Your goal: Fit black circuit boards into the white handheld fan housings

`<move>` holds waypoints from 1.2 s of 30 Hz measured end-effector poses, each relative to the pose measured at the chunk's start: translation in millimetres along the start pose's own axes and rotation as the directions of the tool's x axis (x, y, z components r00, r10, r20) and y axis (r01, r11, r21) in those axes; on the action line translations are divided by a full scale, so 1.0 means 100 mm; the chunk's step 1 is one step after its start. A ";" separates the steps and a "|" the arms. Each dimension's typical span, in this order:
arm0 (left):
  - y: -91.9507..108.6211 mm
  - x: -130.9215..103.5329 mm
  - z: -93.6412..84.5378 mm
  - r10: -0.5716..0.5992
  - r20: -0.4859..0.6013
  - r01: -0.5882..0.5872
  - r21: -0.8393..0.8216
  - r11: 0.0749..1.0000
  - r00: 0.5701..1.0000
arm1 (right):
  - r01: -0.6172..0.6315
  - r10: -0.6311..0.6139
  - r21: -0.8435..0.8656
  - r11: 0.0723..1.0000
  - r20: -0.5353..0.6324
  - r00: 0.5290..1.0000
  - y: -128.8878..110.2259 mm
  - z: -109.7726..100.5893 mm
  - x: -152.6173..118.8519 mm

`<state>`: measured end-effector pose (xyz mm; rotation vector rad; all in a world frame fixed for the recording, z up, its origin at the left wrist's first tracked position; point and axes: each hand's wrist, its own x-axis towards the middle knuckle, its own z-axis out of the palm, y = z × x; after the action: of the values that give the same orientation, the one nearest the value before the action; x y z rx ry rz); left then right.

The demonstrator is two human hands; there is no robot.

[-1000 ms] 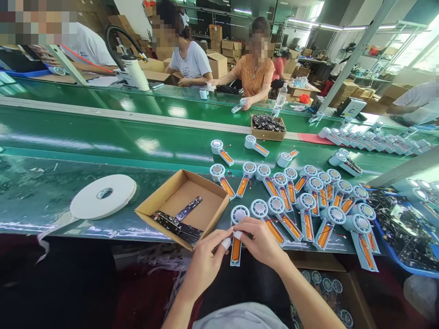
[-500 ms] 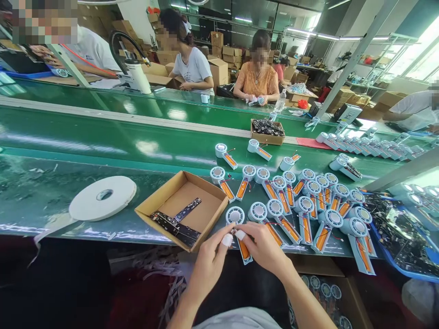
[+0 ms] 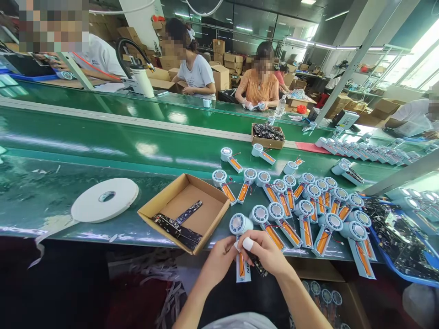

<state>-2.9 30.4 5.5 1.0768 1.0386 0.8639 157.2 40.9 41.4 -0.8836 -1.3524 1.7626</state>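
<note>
At the bench's front edge, a light blue handheld fan (image 3: 241,224) with an orange strip in its open handle points toward me. My left hand (image 3: 221,260) pinches at the fan's neck, its fingertips closed around something too small to make out. Close against it, my right hand (image 3: 262,251) is closed on a dark circuit board (image 3: 258,265), which slants down beside the fan's handle. White wraps cover fingertips on both hands. The fingertips nearly meet and hide the neck of the fan.
Left of the hands, a cardboard box (image 3: 212,219) holds several dark circuit boards. Farther left lies a white tape roll (image 3: 103,198). Several similar fans (image 3: 305,208) crowd the right, beside a blue tray (image 3: 394,267) of boards. People sit across the green conveyor (image 3: 103,132).
A dark circuit board now shows under my right hand. The fan between my hands is tilted more, and its head shows its side. Both hands have shifted slightly down and right.
</note>
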 end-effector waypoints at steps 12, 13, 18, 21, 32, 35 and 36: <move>0.06 -0.05 0.09 0.081 -0.284 -0.150 -0.232 0.961 0.955 | 0.045 -0.144 -0.452 0.891 -0.187 0.972 -0.21 -0.08 -0.14; 0.05 -0.04 0.08 0.097 -0.304 -0.160 -0.189 0.969 0.948 | 0.022 -0.169 -0.545 0.838 -0.220 0.961 -0.22 -0.08 -0.14; -0.01 0.00 0.08 0.172 -0.378 -0.228 -0.109 0.968 0.910 | -0.064 -0.311 -0.817 0.573 -0.289 0.905 -0.23 0.01 -0.14; -0.05 0.03 0.08 0.207 -0.410 -0.252 -0.058 0.966 0.888 | -0.072 -0.346 -0.911 0.407 -0.227 0.910 -0.22 0.04 -0.14; 0.01 -0.03 0.07 0.097 -0.404 -0.133 -0.061 0.989 0.910 | 0.157 0.014 -0.919 0.360 0.174 0.985 -0.40 0.10 -0.14; 0.02 -0.06 0.07 0.071 -0.348 -0.136 -0.166 0.977 0.935 | 0.089 0.046 -0.715 0.694 0.167 0.985 -0.33 0.10 -0.09; 0.03 -0.07 0.08 0.062 -0.346 -0.142 -0.211 0.967 0.936 | 0.010 0.084 -0.611 0.792 0.124 0.989 -0.28 0.10 -0.07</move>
<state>2.5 21.9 10.8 0.8046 1.1354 1.2558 156.2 35.5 71.0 -1.1371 -2.0797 1.4382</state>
